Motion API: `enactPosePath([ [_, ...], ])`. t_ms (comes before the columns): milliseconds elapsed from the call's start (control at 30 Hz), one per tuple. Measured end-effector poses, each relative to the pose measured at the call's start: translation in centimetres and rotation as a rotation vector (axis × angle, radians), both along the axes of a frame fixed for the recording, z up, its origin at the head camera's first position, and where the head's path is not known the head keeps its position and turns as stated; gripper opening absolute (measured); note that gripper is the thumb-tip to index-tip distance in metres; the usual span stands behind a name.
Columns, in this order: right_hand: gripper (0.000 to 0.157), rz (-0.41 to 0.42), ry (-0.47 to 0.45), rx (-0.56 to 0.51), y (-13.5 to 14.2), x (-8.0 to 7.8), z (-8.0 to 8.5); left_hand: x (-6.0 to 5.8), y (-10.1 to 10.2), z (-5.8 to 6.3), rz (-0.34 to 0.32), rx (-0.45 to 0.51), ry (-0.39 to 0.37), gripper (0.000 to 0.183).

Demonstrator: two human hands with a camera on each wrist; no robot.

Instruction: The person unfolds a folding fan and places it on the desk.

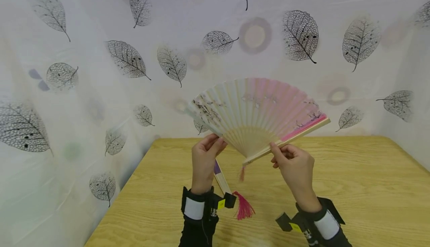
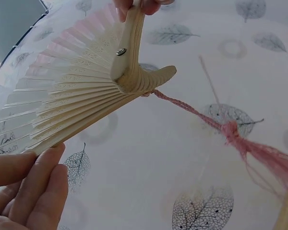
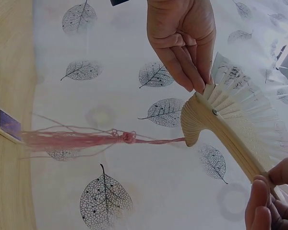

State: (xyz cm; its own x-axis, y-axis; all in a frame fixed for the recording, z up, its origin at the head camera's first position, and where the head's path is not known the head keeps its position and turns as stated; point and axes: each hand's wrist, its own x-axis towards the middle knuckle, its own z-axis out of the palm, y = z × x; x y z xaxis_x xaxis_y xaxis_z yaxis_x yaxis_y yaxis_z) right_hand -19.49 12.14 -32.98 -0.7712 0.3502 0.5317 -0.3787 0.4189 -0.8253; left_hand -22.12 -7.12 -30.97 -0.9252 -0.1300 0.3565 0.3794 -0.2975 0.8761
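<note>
Head view: open folding fan of pale slender ribs and pink-to-white printed leaf point(image 1: 265, 109), held up at centre of the frame, over the yellow wood-grain table point(image 1: 356, 187). Pinched on its left edge rib between thumb and fingers of the bare left hand point(image 1: 205, 161); pinched on the thicker guard stick at right of centre by the bare right hand point(image 1: 297, 168). Probably light, stiff at the guard, flimsy and easily torn at the leaf; best taken by the outer sticks, near the small metal rivet point(image 2: 121, 51), off the leaf. Below the pivot, limp pink thread tassel point(image 1: 242, 173), likely to snag. Lower centre, purple-banded pale wooden stick point(image 1: 223, 180), partly hidden. More room toward the right of the frame; behind, white leaf-printed sheet point(image 1: 215, 12).
</note>
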Motion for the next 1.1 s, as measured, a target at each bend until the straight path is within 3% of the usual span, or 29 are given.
enactPosePath([
  [433, 0.033, 0.017, -0.003, -0.035, 0.01, 0.11, 0.11, -0.06, 0.08, -0.06, -0.005, 0.006, -0.019, 0.030],
  [1100, 0.030, -0.036, 0.062, -0.091, -0.22, 0.24, 0.53, -0.28, 0.54, -0.28, 0.001, 0.056, -0.041, 0.030],
])
